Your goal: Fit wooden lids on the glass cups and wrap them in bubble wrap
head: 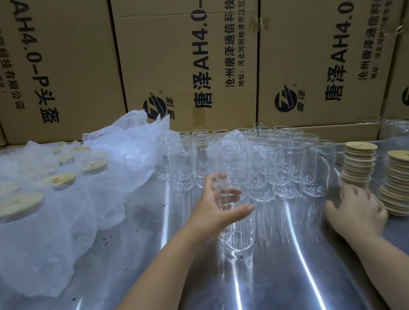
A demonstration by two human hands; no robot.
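Although they stand well beyond the grip, the cardboard boxes [187,55] fill the whole background, printed with dark characters. Beneath the grip spreads the shiny metal table [277,286]. Left of the grip sit the wrapped cups [40,224], wooden lids showing on top, with loose bubble wrap [130,137] heaped behind them. Just beyond the grip stand the bare cups [276,167], upright and close together. Right of the grip rise the nearer lid stack [405,178] and the farther lid stack [359,160]. The left hand [214,209] grasps one glass cup [236,238], fingers behind its upper part, thumb in front. The cup is upright and blurred, its base low by the tabletop. The right hand [357,208] lies at the foot of the stacks, fingers against the nearer stack's lowest lids. I cannot tell whether it pinches one.
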